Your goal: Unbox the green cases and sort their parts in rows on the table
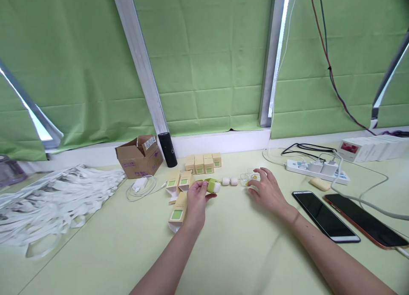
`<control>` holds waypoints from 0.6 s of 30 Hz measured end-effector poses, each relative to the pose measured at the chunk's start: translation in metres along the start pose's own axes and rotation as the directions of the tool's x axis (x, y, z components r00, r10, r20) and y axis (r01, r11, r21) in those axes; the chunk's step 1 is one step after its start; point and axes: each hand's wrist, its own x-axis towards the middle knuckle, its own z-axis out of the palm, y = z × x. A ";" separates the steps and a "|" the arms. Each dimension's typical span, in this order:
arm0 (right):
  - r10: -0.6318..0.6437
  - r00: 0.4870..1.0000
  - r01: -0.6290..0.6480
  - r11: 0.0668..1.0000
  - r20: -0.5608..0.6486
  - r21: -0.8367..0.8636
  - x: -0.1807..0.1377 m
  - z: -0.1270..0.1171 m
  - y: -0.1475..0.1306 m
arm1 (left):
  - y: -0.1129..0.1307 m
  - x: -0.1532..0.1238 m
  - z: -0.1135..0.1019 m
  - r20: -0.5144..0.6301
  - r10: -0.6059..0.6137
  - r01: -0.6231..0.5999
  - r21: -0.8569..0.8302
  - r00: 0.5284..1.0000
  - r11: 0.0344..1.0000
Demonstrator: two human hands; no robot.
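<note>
My left hand (197, 201) is closed on a small green case (211, 185) with a white rounded end facing right, pinched between thumb and fingers. Just right of it, two small white rounded cases (229, 181) sit side by side on the table. My right hand (266, 190) has its fingers curved and apart at some clear plastic covers (245, 179) with yellow spots; whether the fingertips touch them I cannot tell. Beside my left hand, a tan box with a green window (178, 210) lies partly hidden behind the wrist.
Several small tan boxes (200, 164) stand at the back, near a black cylinder (167, 149) and an open carton (139, 156). White straps (57, 201) cover the left. Two phones (326, 216), a power strip (319, 169) with cables and white boxes (358, 149) lie right.
</note>
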 end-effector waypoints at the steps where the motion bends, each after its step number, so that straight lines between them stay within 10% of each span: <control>1: -0.005 1.000 0.005 1.000 0.007 0.000 -0.001 0.003 -0.001 | 0.000 0.000 0.000 0.000 -0.001 0.001 -0.002 1.000 1.000; 18: 0.041 0.997 -0.050 0.989 -0.068 -0.141 0.004 0.018 -0.003 | -0.002 -0.001 0.002 0.000 -0.008 0.008 -0.021 1.000 1.000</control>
